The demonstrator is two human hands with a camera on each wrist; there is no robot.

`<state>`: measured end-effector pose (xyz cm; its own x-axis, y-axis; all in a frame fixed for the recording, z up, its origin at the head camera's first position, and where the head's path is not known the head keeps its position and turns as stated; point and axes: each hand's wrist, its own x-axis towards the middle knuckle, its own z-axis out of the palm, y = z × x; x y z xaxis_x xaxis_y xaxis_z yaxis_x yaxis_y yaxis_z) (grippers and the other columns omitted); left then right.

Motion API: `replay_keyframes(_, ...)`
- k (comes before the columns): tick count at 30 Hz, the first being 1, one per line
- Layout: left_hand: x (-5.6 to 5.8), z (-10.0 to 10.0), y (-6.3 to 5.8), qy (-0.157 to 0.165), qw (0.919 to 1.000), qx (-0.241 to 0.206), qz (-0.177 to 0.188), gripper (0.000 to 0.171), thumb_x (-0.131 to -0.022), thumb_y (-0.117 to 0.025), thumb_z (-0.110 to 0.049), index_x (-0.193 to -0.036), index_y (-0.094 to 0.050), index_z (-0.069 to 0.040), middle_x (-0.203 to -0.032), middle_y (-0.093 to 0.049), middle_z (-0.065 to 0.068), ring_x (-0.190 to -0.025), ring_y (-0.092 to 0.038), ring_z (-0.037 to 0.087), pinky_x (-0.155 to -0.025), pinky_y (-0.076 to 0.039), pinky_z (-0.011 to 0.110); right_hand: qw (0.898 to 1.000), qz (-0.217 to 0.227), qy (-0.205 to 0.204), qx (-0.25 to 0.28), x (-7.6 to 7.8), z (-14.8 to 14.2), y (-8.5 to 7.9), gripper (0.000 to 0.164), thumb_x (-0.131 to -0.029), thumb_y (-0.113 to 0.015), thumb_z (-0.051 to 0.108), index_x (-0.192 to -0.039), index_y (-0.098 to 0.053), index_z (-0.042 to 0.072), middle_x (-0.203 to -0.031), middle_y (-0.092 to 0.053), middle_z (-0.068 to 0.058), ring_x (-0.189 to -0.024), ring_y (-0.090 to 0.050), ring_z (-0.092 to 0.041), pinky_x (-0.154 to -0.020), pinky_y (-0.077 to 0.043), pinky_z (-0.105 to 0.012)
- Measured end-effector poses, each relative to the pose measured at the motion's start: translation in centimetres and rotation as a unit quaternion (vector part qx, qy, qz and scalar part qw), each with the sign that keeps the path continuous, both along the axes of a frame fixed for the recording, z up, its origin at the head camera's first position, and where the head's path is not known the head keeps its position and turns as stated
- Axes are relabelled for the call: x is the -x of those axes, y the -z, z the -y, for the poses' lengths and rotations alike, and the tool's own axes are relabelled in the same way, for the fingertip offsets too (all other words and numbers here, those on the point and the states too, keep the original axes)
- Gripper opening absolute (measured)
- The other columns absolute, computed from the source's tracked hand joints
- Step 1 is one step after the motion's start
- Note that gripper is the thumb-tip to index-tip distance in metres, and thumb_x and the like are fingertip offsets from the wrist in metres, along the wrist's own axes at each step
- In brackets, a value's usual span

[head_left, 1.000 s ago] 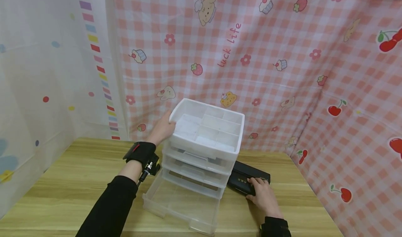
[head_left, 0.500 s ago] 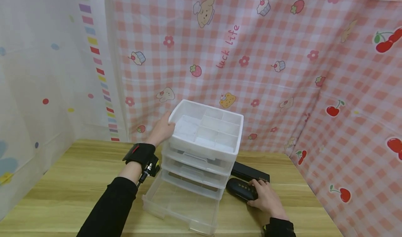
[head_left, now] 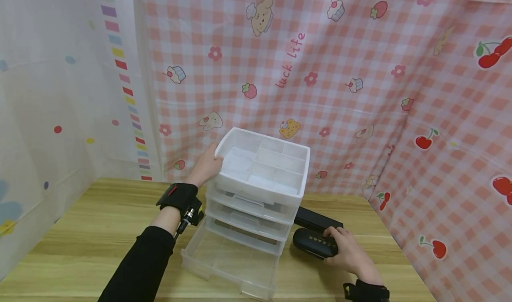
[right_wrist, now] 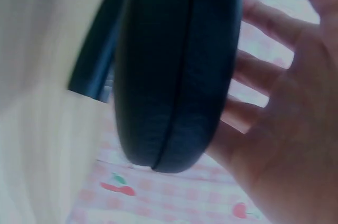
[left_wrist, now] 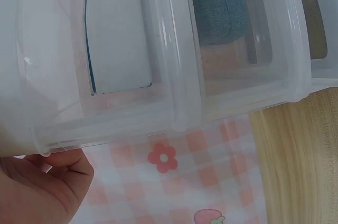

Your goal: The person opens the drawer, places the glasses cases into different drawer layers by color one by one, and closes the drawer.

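Note:
A white plastic drawer unit (head_left: 260, 187) with translucent drawers stands on the table, its clear bottom drawer (head_left: 234, 257) pulled out. My left hand (head_left: 206, 166) grips the unit's top rim at the left corner. To the unit's right, my right hand (head_left: 350, 253) holds a rounded black glasses case (head_left: 314, 243) with gold lettering, fingers over its far side. The right wrist view shows the seam along the case (right_wrist: 177, 76). Behind it lies a long black box (head_left: 318, 219), partly hidden by the unit.
Through the drawers in the left wrist view show a white box with blue edges (left_wrist: 119, 34) and a blue fabric item (left_wrist: 219, 7). The unit's top tray (head_left: 240, 155) has divided compartments. Patterned cloth (head_left: 240, 70) hangs behind and beside the wooden table (head_left: 120, 231).
The right hand has moved the glasses case off the long black box, to the right and toward the body. The left hand has kept its grip on the drawer unit's rim.

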<state>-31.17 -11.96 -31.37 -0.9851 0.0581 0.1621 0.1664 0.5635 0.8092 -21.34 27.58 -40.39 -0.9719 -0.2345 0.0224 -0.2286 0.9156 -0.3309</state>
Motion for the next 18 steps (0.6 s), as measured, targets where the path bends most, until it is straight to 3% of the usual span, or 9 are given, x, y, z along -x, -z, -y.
replay_keyframes(7,0.0,-0.1,-0.1,-0.002,1.0000,0.000,0.002,0.049,-0.100,-0.036,-0.016,-0.147,-0.025,-0.008,-0.146,-0.038,0.022,-0.133,-0.040,0.038,-0.108,-0.035,0.054,0.998,-0.026,-0.056,0.010,-1.5,0.6,-2.1,0.056,-0.058,-0.086,0.013,-0.105,-0.058,0.019,-0.108,-0.060,-0.003,-0.100,-0.051,-0.026,-0.079,-0.043,-0.040)
replay_keyframes(14,0.0,-0.1,-0.1,-0.004,1.0000,0.003,0.003,0.047,-0.100,-0.035,-0.016,-0.146,-0.027,-0.009,-0.146,-0.039,0.022,-0.132,-0.041,0.038,-0.107,-0.036,0.054,0.987,-0.068,-0.147,0.007,-2.9,2.1,-4.0,0.057,-0.059,-0.085,0.015,-0.109,-0.059,0.021,-0.113,-0.059,0.004,-0.101,-0.051,-0.020,-0.080,-0.044,-0.037)
replay_keyframes(18,0.0,0.0,-0.1,-0.003,1.0000,0.004,0.002,0.048,-0.100,-0.035,-0.016,-0.147,-0.026,-0.009,-0.146,-0.038,0.022,-0.132,-0.041,0.038,-0.108,-0.035,0.054,0.984,-0.065,-0.165,0.016,-3.4,3.2,-4.4,0.056,-0.060,-0.085,0.017,-0.109,-0.059,0.023,-0.114,-0.057,0.006,-0.103,-0.049,-0.019,-0.080,-0.046,-0.034)
